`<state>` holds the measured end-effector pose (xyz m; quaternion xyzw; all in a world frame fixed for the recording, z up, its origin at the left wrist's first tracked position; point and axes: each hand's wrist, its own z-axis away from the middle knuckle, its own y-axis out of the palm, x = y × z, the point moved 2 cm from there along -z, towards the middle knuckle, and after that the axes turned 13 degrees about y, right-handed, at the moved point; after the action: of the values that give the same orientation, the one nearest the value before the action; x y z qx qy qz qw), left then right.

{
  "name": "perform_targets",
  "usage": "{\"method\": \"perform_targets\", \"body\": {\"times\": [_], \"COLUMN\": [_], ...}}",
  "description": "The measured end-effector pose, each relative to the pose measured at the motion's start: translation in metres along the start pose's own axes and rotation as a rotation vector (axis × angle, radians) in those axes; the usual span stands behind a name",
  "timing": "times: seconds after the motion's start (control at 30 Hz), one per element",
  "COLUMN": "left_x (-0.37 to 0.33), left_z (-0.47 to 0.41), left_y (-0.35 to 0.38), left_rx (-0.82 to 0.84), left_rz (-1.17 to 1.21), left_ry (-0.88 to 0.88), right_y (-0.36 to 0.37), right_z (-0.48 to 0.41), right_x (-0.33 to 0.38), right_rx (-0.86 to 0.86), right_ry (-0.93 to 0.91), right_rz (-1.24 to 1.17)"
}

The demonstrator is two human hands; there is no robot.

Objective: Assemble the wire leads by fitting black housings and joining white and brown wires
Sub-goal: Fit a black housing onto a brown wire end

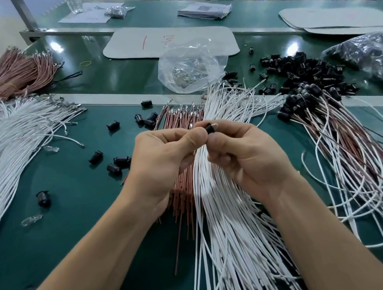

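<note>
My right hand (245,154) pinches a small black housing (209,127) between thumb and forefinger, held above the table's middle. My left hand (163,158) meets it from the left, its fingers curled and pinching a wire whose end is hidden at the housing. Beneath both hands lie a fan of white wires (225,225) and a bunch of brown wires (182,194). Finished leads with black housings (347,148) lie to the right.
Loose black housings (297,67) are heaped at the back right, with others scattered at the left (43,198). A large white wire bundle (3,150) fills the left; brown wire bundles (13,75) sit behind it. A clear bag of terminals (188,70) stands at centre back.
</note>
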<state>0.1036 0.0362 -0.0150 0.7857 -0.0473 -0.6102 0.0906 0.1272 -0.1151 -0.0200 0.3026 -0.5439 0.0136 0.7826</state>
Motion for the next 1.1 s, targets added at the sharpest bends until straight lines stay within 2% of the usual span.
{"method": "perform_targets", "body": {"times": [0.07, 0.13, 0.27, 0.33, 0.43, 0.5, 0.57, 0.63, 0.7, 0.77, 0.83, 0.93, 1.0, 1.03, 1.1], "left_x": [-0.003, -0.006, -0.009, -0.009, -0.013, -0.014, -0.013, -0.012, -0.013, -0.014, -0.012, -0.007, -0.007, -0.007, -0.003], "left_z": [-0.002, -0.005, -0.007, -0.003, 0.006, 0.012, 0.013, 0.011, 0.007, 0.003, -0.001, -0.001, 0.002, 0.003, 0.005], "left_y": [-0.001, -0.003, -0.007, -0.007, -0.006, -0.010, -0.013, -0.015, -0.015, -0.012, -0.011, -0.009, -0.008, -0.006, -0.002], "left_rx": [0.018, 0.054, 0.235, 0.445, 0.900, 1.149, 1.260, 1.236, 1.104, 0.839, 0.499, 0.139, 0.068, 0.079, 0.136], "left_rz": [-0.043, -0.114, -0.216, -0.194, 0.002, 0.185, 0.306, 0.307, 0.247, 0.180, 0.063, -0.320, -0.631, -0.767, -0.972], "left_ry": [0.026, 0.031, -0.042, -0.117, -0.364, -0.458, -0.423, -0.332, -0.259, -0.215, -0.130, 0.010, 0.137, 0.194, 0.252], "right_y": [0.002, 0.000, -0.020, -0.026, -0.034, -0.043, -0.055, -0.067, -0.080, -0.093, -0.102, -0.105, -0.094, -0.084, -0.057], "right_z": [-0.001, 0.000, 0.008, 0.014, 0.026, 0.028, 0.038, 0.051, 0.059, 0.059, 0.052, 0.045, 0.050, 0.054, 0.056], "right_x": [0.002, 0.008, 0.025, 0.037, 0.064, 0.084, 0.109, 0.136, 0.157, 0.164, 0.160, 0.136, 0.117, 0.107, 0.082], "right_rx": [-0.017, -0.107, -0.301, -0.351, -0.415, -0.462, -0.508, -0.550, -0.667, -0.833, -0.957, -1.053, -1.185, -1.223, -1.175], "right_ry": [-0.011, 0.000, -0.020, -0.052, -0.101, -0.122, -0.110, -0.029, 0.090, 0.186, 0.218, 0.249, 0.177, 0.069, -0.179], "right_rz": [0.000, -0.028, -0.313, -0.449, -0.664, -0.658, -0.533, -0.293, 0.031, 0.371, 0.667, 1.234, 1.492, 1.582, 1.683]}}
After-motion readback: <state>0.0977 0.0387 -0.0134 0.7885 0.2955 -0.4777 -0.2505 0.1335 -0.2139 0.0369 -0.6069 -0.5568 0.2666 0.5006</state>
